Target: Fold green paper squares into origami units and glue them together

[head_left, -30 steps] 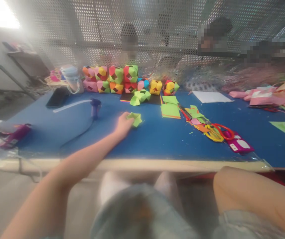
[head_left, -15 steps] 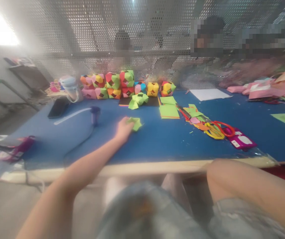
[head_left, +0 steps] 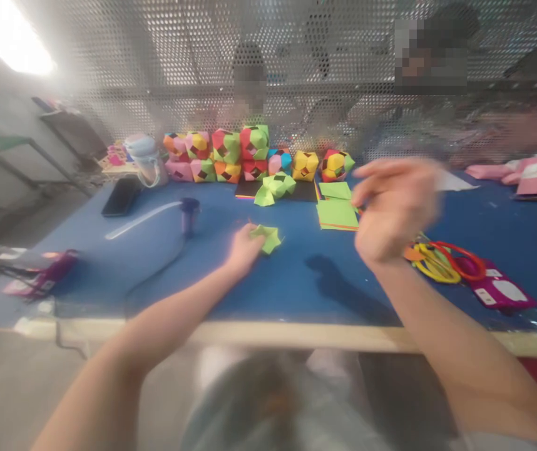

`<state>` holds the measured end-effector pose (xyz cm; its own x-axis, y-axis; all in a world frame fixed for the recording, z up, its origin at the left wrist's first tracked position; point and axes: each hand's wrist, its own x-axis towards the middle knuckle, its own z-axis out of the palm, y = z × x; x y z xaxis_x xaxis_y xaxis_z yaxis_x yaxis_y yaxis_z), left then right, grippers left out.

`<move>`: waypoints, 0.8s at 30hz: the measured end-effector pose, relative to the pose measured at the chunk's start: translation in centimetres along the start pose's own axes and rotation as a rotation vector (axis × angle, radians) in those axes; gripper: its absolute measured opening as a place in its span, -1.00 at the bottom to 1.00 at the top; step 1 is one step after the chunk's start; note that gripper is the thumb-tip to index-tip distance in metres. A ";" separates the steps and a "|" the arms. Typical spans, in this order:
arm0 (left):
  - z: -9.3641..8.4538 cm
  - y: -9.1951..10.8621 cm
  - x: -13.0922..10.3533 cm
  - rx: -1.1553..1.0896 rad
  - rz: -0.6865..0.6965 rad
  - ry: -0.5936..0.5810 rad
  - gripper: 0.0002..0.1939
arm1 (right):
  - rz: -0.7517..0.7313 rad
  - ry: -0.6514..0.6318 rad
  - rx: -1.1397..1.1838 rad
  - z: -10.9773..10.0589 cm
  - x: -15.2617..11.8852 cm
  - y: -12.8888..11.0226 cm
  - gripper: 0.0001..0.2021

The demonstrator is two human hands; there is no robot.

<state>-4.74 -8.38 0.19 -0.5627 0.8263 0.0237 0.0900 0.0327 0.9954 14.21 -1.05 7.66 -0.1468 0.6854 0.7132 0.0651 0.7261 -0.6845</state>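
Note:
My left hand [head_left: 245, 250] rests low over the blue table, its fingers closed on a small folded green paper piece [head_left: 268, 239]. In the air over the right part of the table is my right hand [head_left: 397, 210], blurred by motion. Its fingers are loosely bent and apart, and nothing shows in them. Behind that hand, to its left, lies a stack of green paper squares [head_left: 337, 215], partly covered by it. A joined green folded-paper piece [head_left: 275, 188] sits farther back, beyond my left hand.
Colourful folded-paper balls [head_left: 254, 144] stand stacked along the perforated metal screen. On the left are a phone [head_left: 121, 195], a cup [head_left: 144, 160] and a purple object [head_left: 189, 216] with a cord. Scissors with yellow and red handles [head_left: 440, 263] lie beside a purple packet [head_left: 501, 285] at right.
My right hand has come up from near my lap to above the table. My left hand still holds the green paper piece in about the same place. The view has shifted slightly.

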 end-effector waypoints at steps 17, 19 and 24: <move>-1.2 0.1 -0.6 0.108 -0.187 -0.087 -0.96 | -0.201 -0.659 -0.314 4.5 -4.7 8.1 -0.83; -1.4 -0.2 -0.8 0.067 -0.197 -0.106 -0.97 | -0.163 -0.674 -0.303 4.3 -5.0 8.2 -0.82; -1.5 -0.8 -1.3 -0.009 -0.284 -0.122 -0.91 | -0.129 -0.698 -0.265 3.5 -5.6 8.7 -0.83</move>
<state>-5.35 -10.33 -0.45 -0.4616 0.8463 -0.2660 -0.0644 0.2671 0.9615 12.10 1.25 -2.80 -0.7547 0.4646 0.4632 0.2274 0.8475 -0.4796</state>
